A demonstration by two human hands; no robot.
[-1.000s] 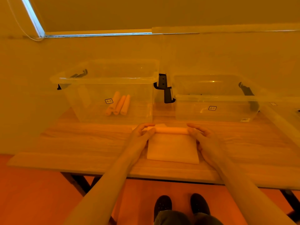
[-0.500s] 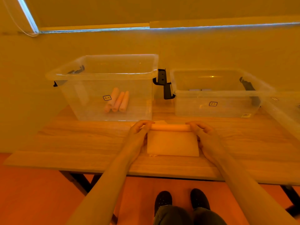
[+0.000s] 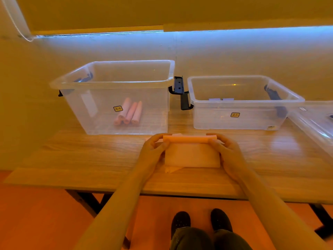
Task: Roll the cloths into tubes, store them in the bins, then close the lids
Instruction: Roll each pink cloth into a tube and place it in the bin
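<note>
- Head view: a pale cloth (image 3: 191, 156) lies on the wooden counter (image 3: 90, 156), just in front of the tall clear bin (image 3: 115, 98), with its far edge rolled into a tube.
- The left hand (image 3: 153, 150) grips the left end of that rolled tube, fingers curled over it; the right hand (image 3: 228, 152) grips the right end the same way.
- Compared with a second ago, the flat part of the cloth nearer the person is shorter and the roll looks thicker; the hands sit at the roll's ends as before.
- A loose corner of cloth now pokes out under the near left edge of the flat part.
- Inside the tall clear bin, three rolled cloths (image 3: 128, 112) lie side by side on its floor, where they lay earlier.
- To the right of the tall clear bin stands a low clear bin (image 3: 241, 105), close beside it; what it holds cannot be made out.
- A clear lid (image 3: 317, 123) lies at the counter's right end, beyond the low bin.
- Lighting has turned cooler and bluer along the wall behind the tall clear bin than it was earlier.
</note>
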